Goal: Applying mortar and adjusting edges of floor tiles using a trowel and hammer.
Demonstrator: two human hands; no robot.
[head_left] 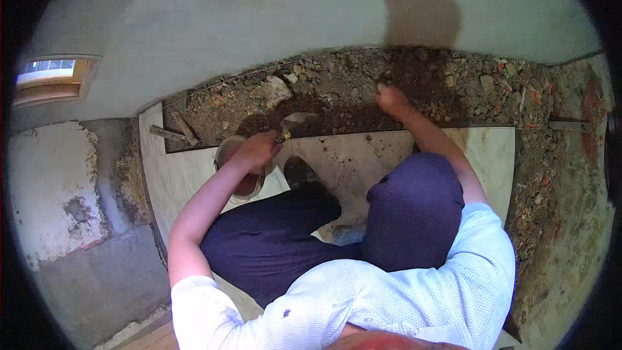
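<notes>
My left hand is closed round the handle of a trowel, whose metal blade lies over the dark edge of the rubble strip. Just beneath that hand is a round bucket, partly hidden by my hand and forearm. My right hand reaches into the rubble near the shadowed patch, its fingers curled; what they hold, if anything, is too small to make out. Pale marble-look tiles border the rubble, with dirt scattered on the middle one.
A plastered wall rises behind the rubble, with a small window at left. Loose strips lie at the left end of the rubble. A rough, stained wall bounds the right side. My bent legs and dark shoe rest on the tiles.
</notes>
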